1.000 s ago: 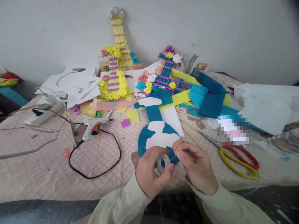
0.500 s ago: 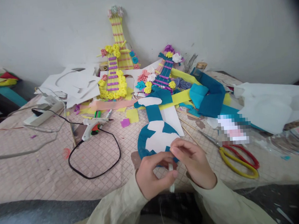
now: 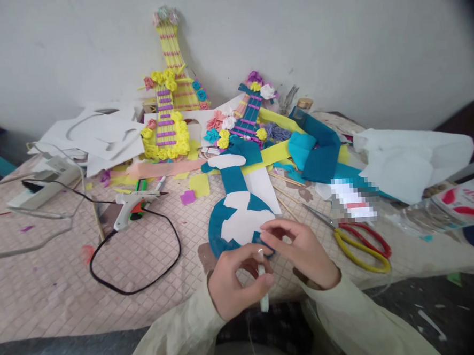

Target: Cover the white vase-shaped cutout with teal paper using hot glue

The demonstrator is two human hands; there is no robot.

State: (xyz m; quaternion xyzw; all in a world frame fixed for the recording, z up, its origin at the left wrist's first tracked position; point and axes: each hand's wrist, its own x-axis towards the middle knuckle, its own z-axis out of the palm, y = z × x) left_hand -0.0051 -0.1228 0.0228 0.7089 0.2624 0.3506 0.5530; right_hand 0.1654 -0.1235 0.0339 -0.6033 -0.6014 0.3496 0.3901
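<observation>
Head view, low centre of the frame: my left hand [image 3: 233, 282] grips a small roll of clear tape [image 3: 263, 283] edge-on between thumb and fingers. My right hand [image 3: 304, 254], just right of it, pinches closed at the roll's top, though I cannot tell whether it holds the tape's end. Directly above lies a teal and white paper guitar cutout [image 3: 239, 209]; yellow and red scissors [image 3: 359, 242] lie to the right, and a white glue gun [image 3: 132, 205] to the left.

Home craft corner: quilted pink table cover [image 3: 46, 285] littered with coloured paper scraps, white hot-glue gun [image 3: 131, 207], yellow-and-red-handled scissors [image 3: 357, 242], flower-decorated paper guitars [image 3: 168, 96] against a plain wall
</observation>
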